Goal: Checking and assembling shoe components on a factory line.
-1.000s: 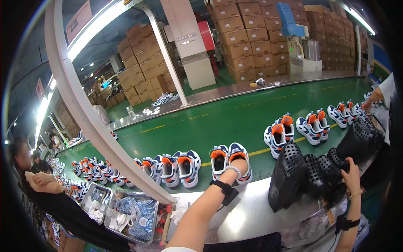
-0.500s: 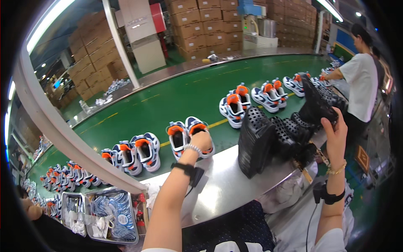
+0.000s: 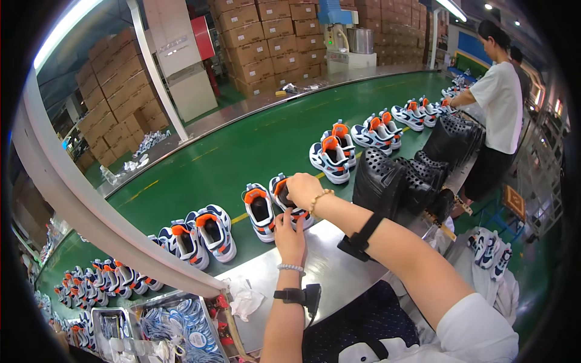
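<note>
Both hands meet at a white and navy sneaker with an orange lining, standing on the green conveyor belt. My right hand is closed over its opening, and its fingertips are hidden. My left hand grips the near side of the same sneaker, thumb and fingers against it. Its matching sneaker stands just to the left, untouched. Right of my hands, a black clog-shaped piece with round holes stands at the belt's edge, with more black perforated pieces behind it.
Sneaker pairs line the belt on both sides. A white post rises at left, beside a metal tray of blue-white laces. A crumpled white paper lies on the metal ledge. A co-worker stands at far right.
My right hand has let go of a black perforated piece at right and come across to the sneaker. My left hand has moved from the sneaker's opening down to its near side.
</note>
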Demonstrator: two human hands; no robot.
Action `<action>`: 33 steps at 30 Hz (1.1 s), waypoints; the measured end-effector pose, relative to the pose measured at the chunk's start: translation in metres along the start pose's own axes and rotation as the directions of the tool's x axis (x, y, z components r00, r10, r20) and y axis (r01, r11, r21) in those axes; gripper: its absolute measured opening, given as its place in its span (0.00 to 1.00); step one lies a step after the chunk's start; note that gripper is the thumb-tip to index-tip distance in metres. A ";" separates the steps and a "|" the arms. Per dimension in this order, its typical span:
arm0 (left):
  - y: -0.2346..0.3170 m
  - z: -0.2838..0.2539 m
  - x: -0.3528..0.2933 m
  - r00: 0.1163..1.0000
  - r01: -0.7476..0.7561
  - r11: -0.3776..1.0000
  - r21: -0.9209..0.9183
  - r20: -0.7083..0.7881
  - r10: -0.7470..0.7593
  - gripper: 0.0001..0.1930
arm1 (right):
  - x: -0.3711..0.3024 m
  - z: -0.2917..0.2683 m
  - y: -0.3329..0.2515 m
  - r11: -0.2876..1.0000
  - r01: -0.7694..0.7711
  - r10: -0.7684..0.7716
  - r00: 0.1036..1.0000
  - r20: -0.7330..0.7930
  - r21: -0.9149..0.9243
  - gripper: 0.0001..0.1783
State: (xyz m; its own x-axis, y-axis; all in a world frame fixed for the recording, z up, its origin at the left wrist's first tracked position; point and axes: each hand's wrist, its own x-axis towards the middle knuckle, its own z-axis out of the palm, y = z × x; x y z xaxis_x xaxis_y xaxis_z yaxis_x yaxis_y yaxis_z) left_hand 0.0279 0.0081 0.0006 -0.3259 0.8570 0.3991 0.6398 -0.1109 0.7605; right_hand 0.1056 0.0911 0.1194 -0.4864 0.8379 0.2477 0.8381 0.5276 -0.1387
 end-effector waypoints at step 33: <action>-0.013 0.014 0.003 0.988 0.049 0.992 0.115 -0.154 -0.031 0.25 | 0.053 0.087 -0.016 0.983 -0.184 0.183 0.983 0.021 0.015 0.09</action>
State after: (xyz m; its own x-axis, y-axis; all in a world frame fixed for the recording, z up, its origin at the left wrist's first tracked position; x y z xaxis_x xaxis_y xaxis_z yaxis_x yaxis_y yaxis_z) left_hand 0.0277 0.0194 -0.0152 -0.4489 0.7724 0.4494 0.6989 -0.0099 0.7151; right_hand 0.0453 0.1395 0.0514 -0.3296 0.9233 0.1974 0.9093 0.3667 -0.1967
